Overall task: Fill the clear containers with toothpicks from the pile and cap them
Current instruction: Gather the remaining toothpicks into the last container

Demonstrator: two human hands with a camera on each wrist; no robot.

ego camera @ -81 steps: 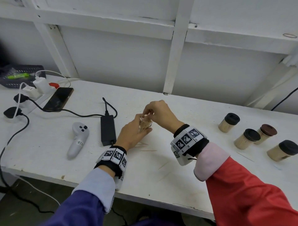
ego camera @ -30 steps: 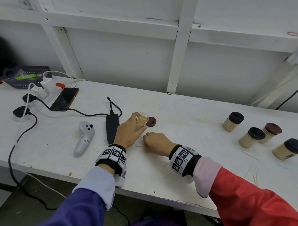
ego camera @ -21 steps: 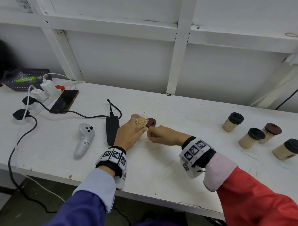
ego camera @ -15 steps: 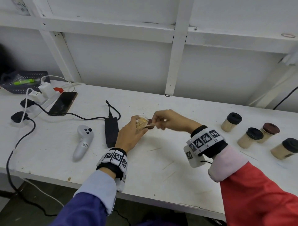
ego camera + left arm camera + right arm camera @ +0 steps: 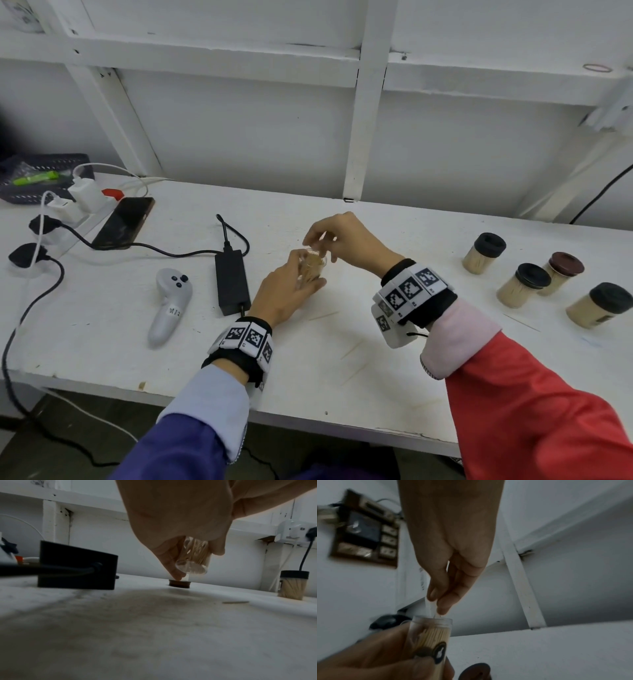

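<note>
My left hand (image 5: 291,284) grips a clear container (image 5: 310,270) of toothpicks, held tilted just above the white table (image 5: 342,394). In the right wrist view the container (image 5: 431,632) is open at the top. My right hand (image 5: 322,236) hovers over that mouth with thumb and forefinger (image 5: 441,605) pinched on a thin toothpick that barely shows. A brown cap (image 5: 179,584) lies on the table just beyond the container (image 5: 193,559). Loose toothpicks (image 5: 323,315) lie near my wrists.
Several capped, filled containers (image 5: 524,284) stand at the right. To the left are a black power adapter (image 5: 233,281), a grey controller (image 5: 169,305), a phone (image 5: 125,222) and a power strip (image 5: 78,205) with cables. The wall is close behind.
My right hand rose from the table in front, where it pinched up a toothpick, and carried it up to the container's mouth. My left hand kept the container almost still.
</note>
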